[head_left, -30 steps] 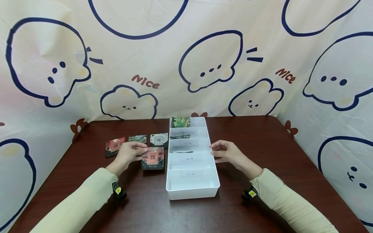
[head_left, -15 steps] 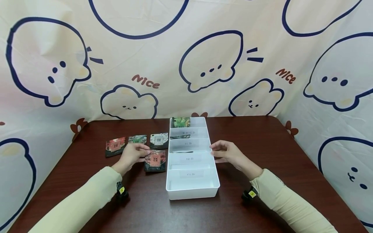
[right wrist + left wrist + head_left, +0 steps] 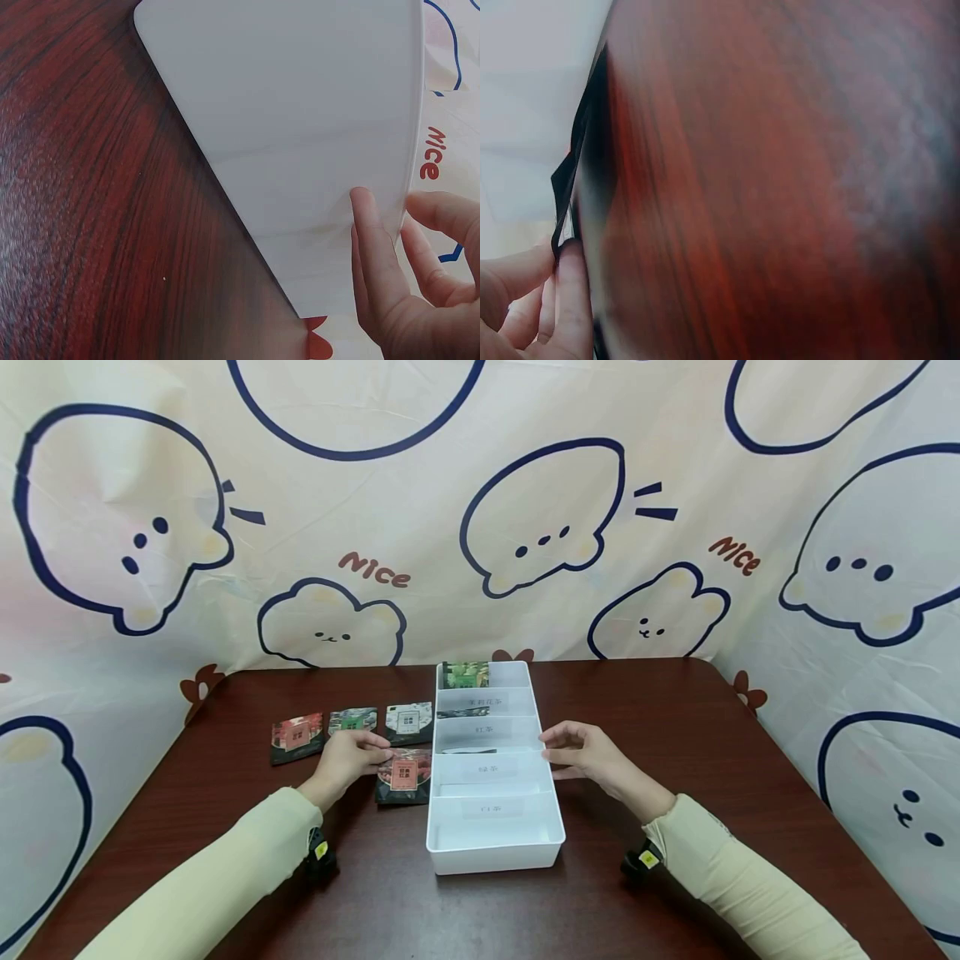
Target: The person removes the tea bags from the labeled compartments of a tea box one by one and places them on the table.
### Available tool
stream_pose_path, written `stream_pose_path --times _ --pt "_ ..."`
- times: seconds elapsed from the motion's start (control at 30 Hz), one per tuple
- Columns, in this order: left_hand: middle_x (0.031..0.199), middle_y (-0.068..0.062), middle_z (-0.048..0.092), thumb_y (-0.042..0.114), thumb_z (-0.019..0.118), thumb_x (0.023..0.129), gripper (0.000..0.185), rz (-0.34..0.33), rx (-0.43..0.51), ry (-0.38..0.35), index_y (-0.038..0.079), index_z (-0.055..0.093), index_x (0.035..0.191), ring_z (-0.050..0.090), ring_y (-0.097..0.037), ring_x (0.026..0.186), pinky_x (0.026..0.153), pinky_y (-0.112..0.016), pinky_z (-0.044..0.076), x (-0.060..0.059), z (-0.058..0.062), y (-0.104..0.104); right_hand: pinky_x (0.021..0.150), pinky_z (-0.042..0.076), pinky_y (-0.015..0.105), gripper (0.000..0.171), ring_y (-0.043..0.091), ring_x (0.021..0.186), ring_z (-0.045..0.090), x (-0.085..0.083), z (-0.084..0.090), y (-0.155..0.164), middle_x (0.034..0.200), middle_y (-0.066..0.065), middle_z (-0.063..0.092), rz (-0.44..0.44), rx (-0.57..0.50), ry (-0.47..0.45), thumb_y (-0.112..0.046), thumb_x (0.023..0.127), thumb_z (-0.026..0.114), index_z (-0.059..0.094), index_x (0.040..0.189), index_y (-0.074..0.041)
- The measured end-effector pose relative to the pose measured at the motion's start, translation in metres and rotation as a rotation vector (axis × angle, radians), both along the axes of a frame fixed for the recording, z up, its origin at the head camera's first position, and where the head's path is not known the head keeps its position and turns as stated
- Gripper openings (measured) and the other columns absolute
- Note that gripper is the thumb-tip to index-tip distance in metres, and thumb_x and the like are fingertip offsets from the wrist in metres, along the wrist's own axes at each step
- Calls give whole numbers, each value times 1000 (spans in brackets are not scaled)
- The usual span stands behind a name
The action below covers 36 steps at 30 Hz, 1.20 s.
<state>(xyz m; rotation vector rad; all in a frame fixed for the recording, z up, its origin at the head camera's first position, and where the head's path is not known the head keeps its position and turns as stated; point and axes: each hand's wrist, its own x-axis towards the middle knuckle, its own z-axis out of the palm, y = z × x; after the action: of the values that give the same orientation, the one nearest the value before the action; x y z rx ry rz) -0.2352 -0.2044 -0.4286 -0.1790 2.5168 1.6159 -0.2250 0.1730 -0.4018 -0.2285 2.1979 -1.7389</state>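
Fingers of the left hand (image 3: 347,762) pinch the left edge of a red packet (image 3: 404,776) just left of frame centre; the wrist view shows fingertips (image 3: 568,300) on its dark edge (image 3: 574,187). That packet lies on the table (image 3: 675,718), its right edge almost against the tray (image 3: 495,852). Fingers of the right hand (image 3: 581,752) rest loosely curved against the tray's right wall, one fingertip (image 3: 367,225) on the outer wall (image 3: 300,135), clenching nothing.

Three more packets sit in a row above the left hand: a red one (image 3: 296,737), a green one (image 3: 352,719) and a white one (image 3: 409,721), close together, boxing in the room left of the tray. A green packet (image 3: 465,674) stands in the tray's farthest compartment. Bare table lies open at lower centre, and to the right of the tray out to the table's edge.
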Motion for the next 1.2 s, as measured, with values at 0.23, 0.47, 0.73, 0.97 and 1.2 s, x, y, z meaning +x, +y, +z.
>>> stream_pose_path --times 0.23,0.47,0.73,0.97,1.2 --pt "106 -17 67 7 67 90 14 5 -72 6 -2 70 101 68 -14 82 76 -35 59 -1 -2 1 75 59 39 38 18 86 66 0 1 0 105 16 60 1 7 -2 -5 87 69 56 121 8" --pt "104 -18 67 6 69 89 13 4 -103 10 -3 70 99 69 -15 81 73 -34 59 -1 -2 3 75 59 39 38 18 86 66 0 1 0 105 16 59 2 3 -8 -4 88 68 56 121 8" --pt "102 -17 69 7 70 89 13 6 -135 6 -2 70 98 70 -15 81 71 -33 59 -3 -4 4 75 59 39 38 17 86 66 1 2 0 106 16 59 -5 0 -14 -5 88 69 56 121 7" --pt "100 -16 69 9 71 88 12 3 -161 19 -1 71 95 69 -14 78 69 -32 59 -3 -6 5 75 59 39 37 18 86 66 1 2 0 105 16 60 -2 10 -3 -5 88 68 56 121 7" --pt "104 -17 68 11 72 87 13 10 -187 19 0 72 95 68 -13 75 67 -31 59 -3 -4 6 75 59 39 37 17 85 66 1 2 0 104 16 60 -3 14 -4 -6 88 68 56 121 7"
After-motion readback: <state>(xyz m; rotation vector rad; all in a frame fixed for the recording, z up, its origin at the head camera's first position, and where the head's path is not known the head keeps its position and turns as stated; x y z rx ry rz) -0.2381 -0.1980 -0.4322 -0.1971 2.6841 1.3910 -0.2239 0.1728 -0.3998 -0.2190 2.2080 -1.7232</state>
